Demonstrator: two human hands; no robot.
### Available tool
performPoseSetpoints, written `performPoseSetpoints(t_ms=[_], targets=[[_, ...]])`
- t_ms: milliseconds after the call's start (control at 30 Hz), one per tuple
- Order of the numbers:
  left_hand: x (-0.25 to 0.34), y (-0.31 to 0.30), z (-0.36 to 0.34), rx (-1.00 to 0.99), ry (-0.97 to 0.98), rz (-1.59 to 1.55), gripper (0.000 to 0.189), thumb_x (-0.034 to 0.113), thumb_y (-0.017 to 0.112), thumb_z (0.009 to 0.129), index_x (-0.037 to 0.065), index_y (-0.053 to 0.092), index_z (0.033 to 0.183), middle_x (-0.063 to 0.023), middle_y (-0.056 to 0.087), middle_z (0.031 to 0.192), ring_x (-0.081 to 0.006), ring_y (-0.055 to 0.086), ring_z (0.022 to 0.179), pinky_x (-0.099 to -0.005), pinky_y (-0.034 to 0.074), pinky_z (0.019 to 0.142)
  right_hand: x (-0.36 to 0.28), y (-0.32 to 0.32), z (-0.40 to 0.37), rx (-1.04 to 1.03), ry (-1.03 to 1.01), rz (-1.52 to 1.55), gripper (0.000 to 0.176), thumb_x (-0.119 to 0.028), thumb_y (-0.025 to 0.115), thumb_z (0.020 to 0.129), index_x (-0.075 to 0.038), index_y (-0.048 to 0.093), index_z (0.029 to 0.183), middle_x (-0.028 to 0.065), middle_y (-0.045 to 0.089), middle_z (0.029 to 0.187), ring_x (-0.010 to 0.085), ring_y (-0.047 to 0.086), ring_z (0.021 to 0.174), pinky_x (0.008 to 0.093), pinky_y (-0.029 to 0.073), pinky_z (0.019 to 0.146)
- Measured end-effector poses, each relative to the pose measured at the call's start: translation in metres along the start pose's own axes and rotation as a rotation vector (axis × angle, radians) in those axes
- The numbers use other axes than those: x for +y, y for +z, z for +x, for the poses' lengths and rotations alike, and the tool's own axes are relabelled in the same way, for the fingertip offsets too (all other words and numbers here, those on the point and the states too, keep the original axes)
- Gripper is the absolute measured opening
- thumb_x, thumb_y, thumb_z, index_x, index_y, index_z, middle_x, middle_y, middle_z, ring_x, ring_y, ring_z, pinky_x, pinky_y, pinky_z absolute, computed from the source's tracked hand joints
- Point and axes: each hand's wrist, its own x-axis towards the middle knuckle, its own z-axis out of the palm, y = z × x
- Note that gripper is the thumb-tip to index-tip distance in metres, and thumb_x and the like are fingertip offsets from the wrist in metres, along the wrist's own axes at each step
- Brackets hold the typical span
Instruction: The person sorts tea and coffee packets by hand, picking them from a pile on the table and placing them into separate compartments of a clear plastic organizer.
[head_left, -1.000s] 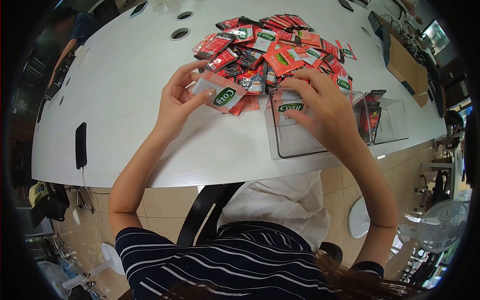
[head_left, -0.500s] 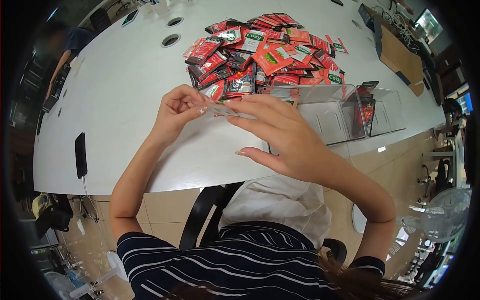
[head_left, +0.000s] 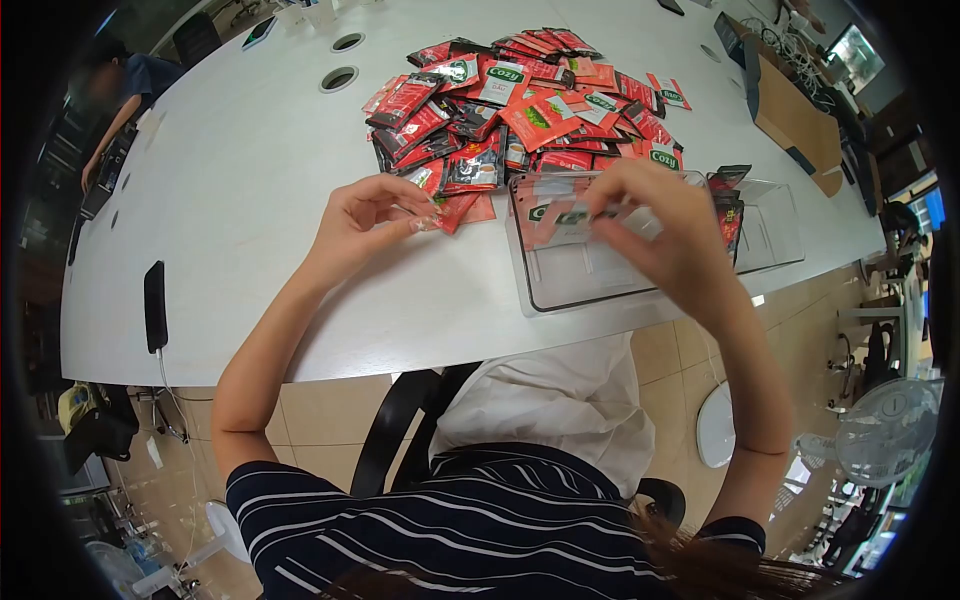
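My left hand (head_left: 372, 218) is over the table, its thumb and fingertips closed on the edge of a red tea sachet (head_left: 458, 212) at the near side of the pile. My right hand (head_left: 668, 225), slightly blurred, is above the clear plastic box (head_left: 590, 290). Pinched in its fingers is a pale sachet with a green label (head_left: 575, 216). Red-and-white sachets (head_left: 538, 205) stand inside the box at its left end, partly seen through the wall. Behind both hands lies a large heap of red, black and white sachets (head_left: 500, 85), some marked Cozy.
A second clear box (head_left: 780, 225) on the right holds dark red sachets (head_left: 728, 215). A black phone (head_left: 155, 305) with a cable lies at the left. Cardboard (head_left: 795, 125) and cables are at the far right. Another person (head_left: 140, 85) sits at the far left.
My right hand has moved right from beside my left hand to over the box, carrying a sachet. My left hand stays nearly in place, now at a red sachet. The view shifted slightly.
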Motion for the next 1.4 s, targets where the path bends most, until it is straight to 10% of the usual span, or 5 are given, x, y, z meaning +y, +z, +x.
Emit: performPoseSetpoints(t_ms=[867, 967, 1200, 1400], targets=[[-0.003, -0.008, 0.001, -0.016, -0.026, 0.061, 0.016, -0.004, 0.063, 0.080, -0.001, 0.061, 0.095, -0.0088, 0.064, 0.096, -0.0148, 0.063, 0.089, -0.0290, 0.049, 0.083, 0.023, 0.024, 0.000, -0.022, -0.110, -0.547, 0.034, -0.031, 0.077, 0.065, -0.010, 0.058, 0.083, 0.0013, 0.056, 0.071, 0.0186, 0.055, 0.069, 0.0312, 0.043, 0.058], [-0.005, -0.008, 0.002, -0.021, 0.007, 0.060, 0.016, 0.000, 0.065, 0.081, -0.001, 0.063, 0.097, -0.0087, 0.065, 0.097, -0.0127, 0.063, 0.087, -0.0263, 0.048, 0.078, 0.020, 0.019, -0.006, 0.015, -0.048, -0.410, 0.029, -0.030, 0.077, 0.067, -0.010, 0.056, 0.063, 0.0020, 0.051, 0.058, 0.0169, 0.053, 0.056, 0.0314, 0.040, 0.051], [-0.009, -0.010, 0.005, 0.099, -0.019, 0.138, 0.013, 0.005, 0.066, 0.083, 0.001, 0.065, 0.096, -0.0057, 0.066, 0.098, -0.0103, 0.063, 0.086, -0.0250, 0.048, 0.076, 0.023, 0.016, -0.018, -0.050, 0.005, -0.298, 0.016, -0.023, 0.074, 0.074, -0.009, 0.067, 0.074, 0.0029, 0.061, 0.065, 0.0184, 0.056, 0.057, 0.0309, 0.042, 0.051], [0.007, -0.015, 0.012, 0.253, 0.194, 0.793, 0.030, 0.007, 0.068, 0.080, 0.005, 0.063, 0.109, -0.0108, 0.065, 0.107, -0.0199, 0.060, 0.103, -0.0356, 0.045, 0.092, 0.010, -0.008, -0.041, 0.163, 0.121, -0.181, 0.008, -0.011, 0.071, 0.077, -0.004, 0.066, 0.076, 0.0057, 0.063, 0.069, 0.0182, 0.056, 0.057, 0.0294, 0.043, 0.052]])
